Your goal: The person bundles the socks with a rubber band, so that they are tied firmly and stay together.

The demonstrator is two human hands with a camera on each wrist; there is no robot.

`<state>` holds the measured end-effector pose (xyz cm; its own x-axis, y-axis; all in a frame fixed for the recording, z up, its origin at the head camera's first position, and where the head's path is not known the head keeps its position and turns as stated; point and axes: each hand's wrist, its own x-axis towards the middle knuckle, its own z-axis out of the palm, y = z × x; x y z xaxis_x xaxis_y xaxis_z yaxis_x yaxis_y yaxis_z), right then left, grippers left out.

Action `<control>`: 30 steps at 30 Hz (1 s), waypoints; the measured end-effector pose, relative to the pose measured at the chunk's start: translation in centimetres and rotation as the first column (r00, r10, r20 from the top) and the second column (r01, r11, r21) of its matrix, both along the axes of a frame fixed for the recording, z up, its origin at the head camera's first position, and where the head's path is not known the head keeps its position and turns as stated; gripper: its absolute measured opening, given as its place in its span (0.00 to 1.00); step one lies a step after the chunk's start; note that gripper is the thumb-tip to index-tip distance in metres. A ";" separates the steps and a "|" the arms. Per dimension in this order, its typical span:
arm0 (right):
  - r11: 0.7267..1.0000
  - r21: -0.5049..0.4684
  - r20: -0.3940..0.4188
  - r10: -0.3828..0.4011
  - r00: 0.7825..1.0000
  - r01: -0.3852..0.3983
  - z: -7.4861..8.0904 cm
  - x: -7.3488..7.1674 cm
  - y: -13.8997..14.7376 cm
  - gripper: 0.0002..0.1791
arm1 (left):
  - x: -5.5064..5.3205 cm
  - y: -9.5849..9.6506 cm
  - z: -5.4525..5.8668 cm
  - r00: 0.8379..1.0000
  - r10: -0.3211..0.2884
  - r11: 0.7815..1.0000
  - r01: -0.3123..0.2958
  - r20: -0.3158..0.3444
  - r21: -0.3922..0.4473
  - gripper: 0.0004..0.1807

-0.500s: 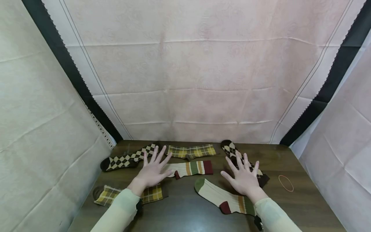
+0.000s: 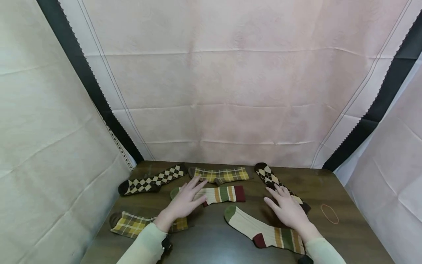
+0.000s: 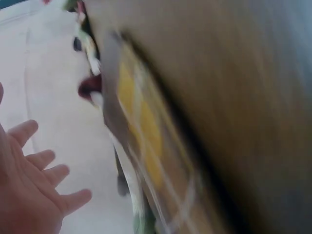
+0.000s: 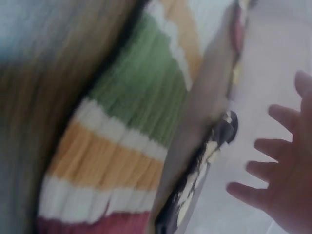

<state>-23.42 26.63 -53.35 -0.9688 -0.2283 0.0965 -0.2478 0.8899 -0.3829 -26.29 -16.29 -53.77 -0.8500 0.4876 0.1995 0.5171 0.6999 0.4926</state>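
In the head view I have six socks on the dark wooden table (image 2: 204, 238). The left hand (image 2: 185, 202) is spread above the maroon-cuffed striped sock (image 2: 227, 194), the left argyle sock (image 2: 155, 180) and back plaid sock (image 2: 229, 175) lying beyond. The right hand (image 2: 287, 210) is spread over the right argyle sock (image 2: 271, 178), the green-toed striped sock (image 2: 250, 225) beside it. Neither pinches anything. For this hover I'd want palms level and wrists high, as I judge loose knit would drag easily.

The left wrist view blurs the front plaid sock (image 2: 133, 224) but sets the parted fingers against pale cloth, clear of it; from above I couldn't tell their height.

The right wrist view also shows splayed, unladen fingers, plus the green-toed sock's maroon band, hidden from the head camera.
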 end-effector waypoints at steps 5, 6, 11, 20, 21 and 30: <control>0.986 -0.148 0.069 0.084 0.994 -0.074 -0.1 1.2 3.0 0.34 | 0.7 2.3 -0.1 0.994 -0.044 0.977 0.022 0.101 0.211 0.33; 0.982 -0.167 0.075 0.098 0.992 -0.085 -0.2 1.4 3.6 0.33 | 0.8 2.8 -0.2 0.992 -0.053 0.971 0.024 0.117 0.239 0.32; 0.965 -0.250 0.075 0.096 0.993 -0.075 -0.8 3.0 6.8 0.32 | 1.1 5.1 -0.6 0.970 -0.124 0.936 0.044 0.210 0.348 0.29; 0.913 -0.404 0.163 0.137 0.977 -0.061 -2.1 5.9 11.4 0.29 | 2.0 7.3 -2.4 0.947 -0.090 0.949 -0.011 0.308 0.314 0.21; 0.912 -0.404 0.172 0.148 0.974 -0.068 -2.2 6.1 11.9 0.29 | 2.1 7.5 -2.5 0.942 -0.083 0.949 -0.025 0.325 0.313 0.21; 0.858 -0.495 0.264 0.297 0.918 -0.135 -2.8 6.5 14.4 0.29 | 1.1 8.8 -2.7 0.938 -0.036 0.956 -0.068 0.344 0.284 0.19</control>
<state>-16.91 41.06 -56.12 -0.8943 -0.4429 -0.0629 -0.2045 0.5297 -0.8232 -25.15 -7.44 -56.45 -0.8982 0.4388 0.0248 0.2708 0.5082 0.8176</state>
